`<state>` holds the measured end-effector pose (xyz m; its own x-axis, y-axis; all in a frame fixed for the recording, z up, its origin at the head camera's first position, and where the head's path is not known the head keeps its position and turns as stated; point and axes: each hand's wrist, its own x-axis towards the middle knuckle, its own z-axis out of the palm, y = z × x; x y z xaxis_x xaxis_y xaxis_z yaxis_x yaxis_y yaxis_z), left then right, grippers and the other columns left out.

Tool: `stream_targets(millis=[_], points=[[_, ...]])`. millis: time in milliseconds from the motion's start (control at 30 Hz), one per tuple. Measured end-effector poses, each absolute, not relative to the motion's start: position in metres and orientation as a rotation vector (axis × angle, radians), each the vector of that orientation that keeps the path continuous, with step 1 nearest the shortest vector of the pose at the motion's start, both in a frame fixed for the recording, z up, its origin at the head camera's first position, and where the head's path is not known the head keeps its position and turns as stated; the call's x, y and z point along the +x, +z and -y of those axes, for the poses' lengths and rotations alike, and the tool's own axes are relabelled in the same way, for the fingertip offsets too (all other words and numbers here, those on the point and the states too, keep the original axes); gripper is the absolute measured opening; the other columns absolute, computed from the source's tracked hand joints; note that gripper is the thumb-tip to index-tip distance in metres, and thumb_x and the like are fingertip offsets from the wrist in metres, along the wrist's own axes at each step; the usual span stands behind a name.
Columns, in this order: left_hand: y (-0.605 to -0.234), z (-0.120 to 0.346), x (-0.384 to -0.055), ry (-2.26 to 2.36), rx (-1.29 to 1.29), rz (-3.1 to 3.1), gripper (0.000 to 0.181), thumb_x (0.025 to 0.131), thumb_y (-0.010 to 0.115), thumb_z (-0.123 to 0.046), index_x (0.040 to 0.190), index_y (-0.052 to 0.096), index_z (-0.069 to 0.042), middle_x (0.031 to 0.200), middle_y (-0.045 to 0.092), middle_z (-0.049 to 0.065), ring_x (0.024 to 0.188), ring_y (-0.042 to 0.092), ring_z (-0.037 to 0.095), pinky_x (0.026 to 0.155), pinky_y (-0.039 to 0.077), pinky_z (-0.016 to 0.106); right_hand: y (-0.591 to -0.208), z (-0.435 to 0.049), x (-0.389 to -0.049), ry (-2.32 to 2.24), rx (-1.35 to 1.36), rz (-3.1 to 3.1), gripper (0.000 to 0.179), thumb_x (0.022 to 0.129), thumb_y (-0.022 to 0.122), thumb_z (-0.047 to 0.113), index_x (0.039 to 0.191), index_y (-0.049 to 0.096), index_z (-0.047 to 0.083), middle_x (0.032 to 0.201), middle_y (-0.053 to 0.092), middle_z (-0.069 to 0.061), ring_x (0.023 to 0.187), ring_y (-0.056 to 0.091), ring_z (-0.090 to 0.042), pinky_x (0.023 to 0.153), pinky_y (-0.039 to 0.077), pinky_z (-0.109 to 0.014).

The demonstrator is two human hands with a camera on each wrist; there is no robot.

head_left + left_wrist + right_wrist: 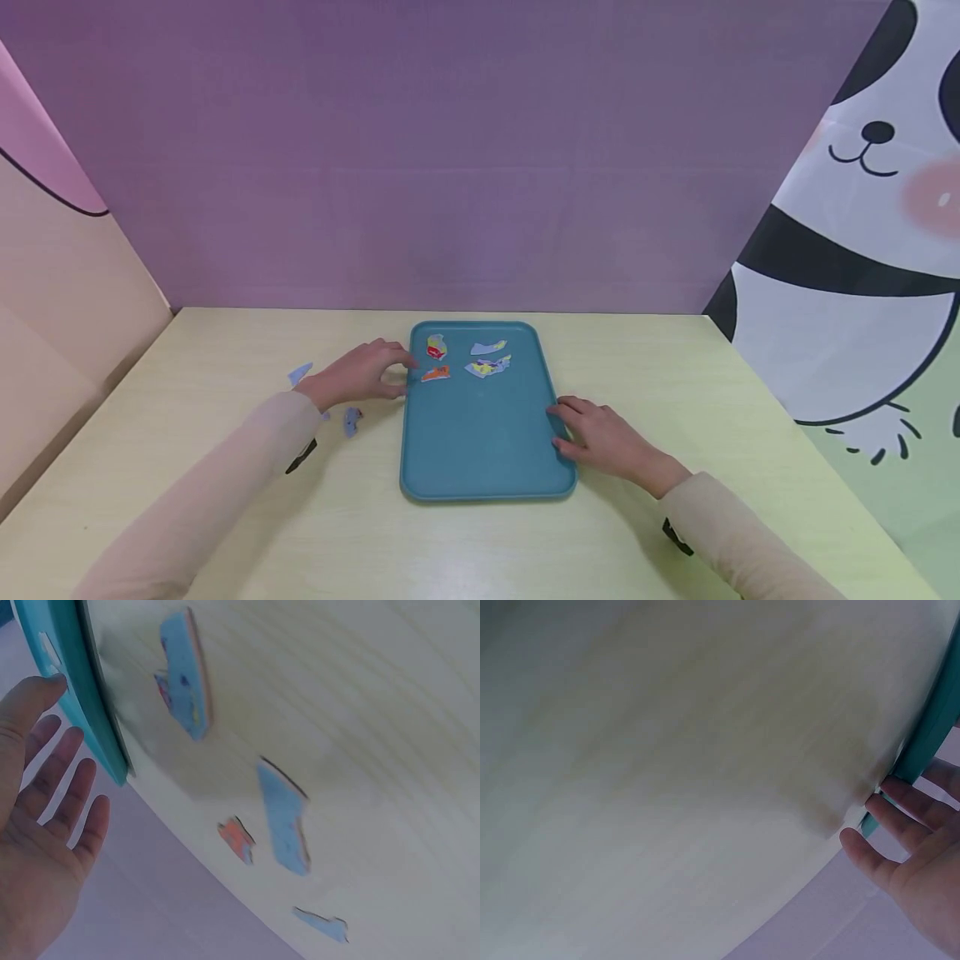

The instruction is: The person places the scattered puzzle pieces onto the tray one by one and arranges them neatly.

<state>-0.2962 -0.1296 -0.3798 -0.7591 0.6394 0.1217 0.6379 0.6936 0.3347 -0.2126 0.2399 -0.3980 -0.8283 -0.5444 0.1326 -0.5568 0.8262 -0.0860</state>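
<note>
A teal tray (pixel 487 442) lies on the table with several small printed puzzle pieces (pixel 487 367) in its far half; one is red and yellow, one orange. My left hand (pixel 363 371) is at the tray's left edge, thumb and fingers spread apart. In the left wrist view, its thumb tip overlaps the teal rim (pixel 94 712). Across from it, my right hand (pixel 603 437) touches the right edge, fingertips reaching over the rim. The right wrist view shows other fingers, loosely extended, along the outer side of the rim (pixel 922 742).
More flat pieces lie on the table left of the tray: a blue piece (pixel 186 675), another blue piece (pixel 285 817), an orange one (pixel 238 840) and a thin blue sliver (pixel 322 924). Behind the table (pixel 300 533) stands a purple panel (pixel 450 167). A panda picture (pixel 847 225) covers the right side.
</note>
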Motion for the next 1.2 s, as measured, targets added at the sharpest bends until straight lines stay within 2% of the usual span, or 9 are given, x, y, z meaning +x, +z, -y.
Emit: stream_targets(millis=[467, 767, 1200], points=[[-0.375, 0.158, -0.279, 0.579, 1.028, -2.878, 0.037, 0.079, 0.069, -0.020, 0.114, 0.062, -0.011, 0.117, 0.061, 0.001, 0.110, 0.050, 0.024, 0.094, 0.042, 0.041, -0.399, -0.240, -0.214, 0.170, 0.883, 2.895, 0.044, 0.085, 0.061, 0.028, 0.120, 0.055, 0.002, 0.122, 0.054, -0.017, 0.111, 0.053, -0.031, 0.081, 0.047, -0.049], [-0.378, 0.175, -0.269, 0.531, 1.053, -2.886, 0.038, 0.077, 0.071, -0.018, 0.113, 0.063, -0.012, 0.114, 0.062, 0.000, 0.106, 0.052, 0.024, 0.090, 0.044, 0.040, -0.400, -0.241, -0.214, 0.169, 0.881, 2.894, 0.044, 0.084, 0.062, 0.028, 0.120, 0.055, 0.003, 0.122, 0.054, -0.017, 0.112, 0.053, -0.031, 0.082, 0.047, -0.049], [-0.376, 0.186, -0.256, 0.516, 1.026, -2.821, 0.038, 0.074, 0.073, -0.024, 0.110, 0.064, -0.015, 0.110, 0.063, -0.003, 0.107, 0.052, 0.022, 0.092, 0.043, 0.041, -0.398, -0.240, -0.212, 0.189, 0.875, 2.914, 0.044, 0.085, 0.061, 0.027, 0.120, 0.054, 0.002, 0.123, 0.053, -0.017, 0.113, 0.052, -0.032, 0.083, 0.046, -0.049]])
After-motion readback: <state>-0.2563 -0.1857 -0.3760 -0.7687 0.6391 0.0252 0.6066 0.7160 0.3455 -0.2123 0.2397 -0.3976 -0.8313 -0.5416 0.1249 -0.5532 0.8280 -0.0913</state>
